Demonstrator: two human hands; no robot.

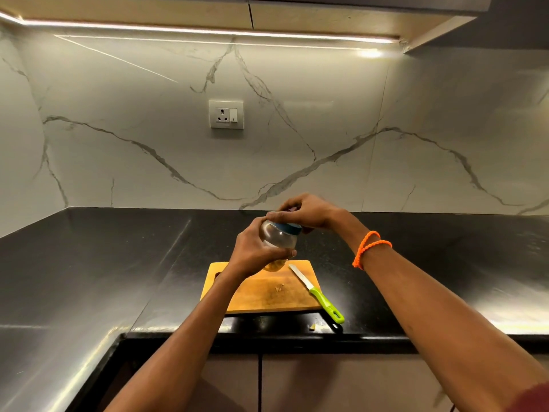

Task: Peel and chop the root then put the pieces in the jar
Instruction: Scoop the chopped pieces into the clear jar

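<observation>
A small clear jar (279,237) with a blue lid (289,228) is held in the air above the wooden cutting board (261,292). My left hand (252,251) grips the jar's body from the left. My right hand (303,211) grips the lid from above, its fingers curled round the rim. Yellowish chopped pieces (274,266) lie in the bottom of the jar. A few small scraps (278,288) remain on the board. A green-handled knife (318,294) lies along the board's right edge, handle toward me.
The board sits on a black countertop (118,263) near its front edge. One small scrap (312,327) lies on the counter in front of the board. A marble backsplash with a wall socket (225,114) rises behind. Cabinet doors are below the counter.
</observation>
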